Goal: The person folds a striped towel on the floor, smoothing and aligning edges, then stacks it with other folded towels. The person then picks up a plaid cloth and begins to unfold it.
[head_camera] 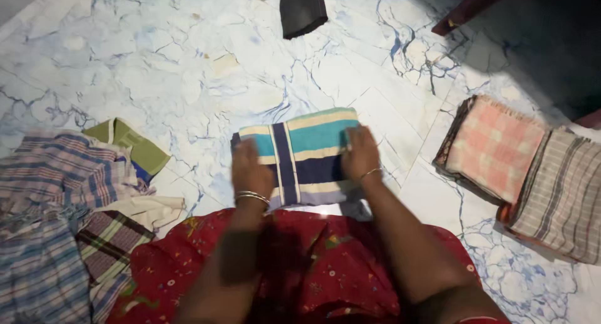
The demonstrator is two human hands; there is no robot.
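On the marble floor (pixel 188 61) before your knees, both your left hand (pixel 250 167) and right hand (pixel 360 154) press flat, fingers released, on the folded striped cloth (pixel 307 152); you're likely smoothing its final fold.

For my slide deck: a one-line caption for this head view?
Both hands, left hand and right hand, press a folded teal-and-navy striped cloth on marbled floor tiles.

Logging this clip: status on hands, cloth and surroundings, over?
Left hand and right hand flat on folded striped cloth. Cloth on marble floor. Folded stack right, loose pile left; nothing between.
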